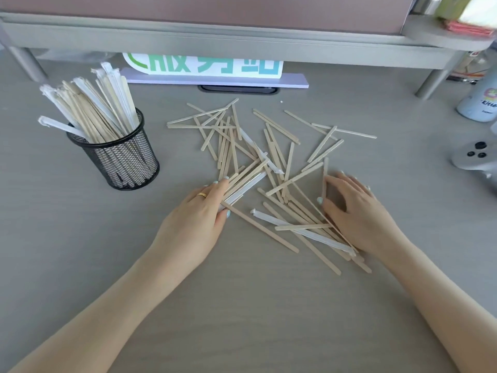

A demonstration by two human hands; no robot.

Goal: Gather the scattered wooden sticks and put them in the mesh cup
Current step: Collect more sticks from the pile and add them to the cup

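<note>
Several flat wooden sticks [271, 168], some in white paper wrappers, lie scattered in a loose pile on the grey desk [242, 305]. A black mesh cup [121, 157] at the left stands upright, filled with several sticks that lean left. My left hand [200, 211] lies at the pile's left edge, fingers closed around a small bundle of sticks [243, 181]. My right hand [355, 208] rests flat at the pile's right edge, fingers spread, thumb against an upright-lying stick; it grips nothing.
A grey shelf riser [215, 41] spans the back, with a sign on a lilac base [215, 74] under it. A white bottle [481, 100] and a grey controller [476, 157] sit at the right edge.
</note>
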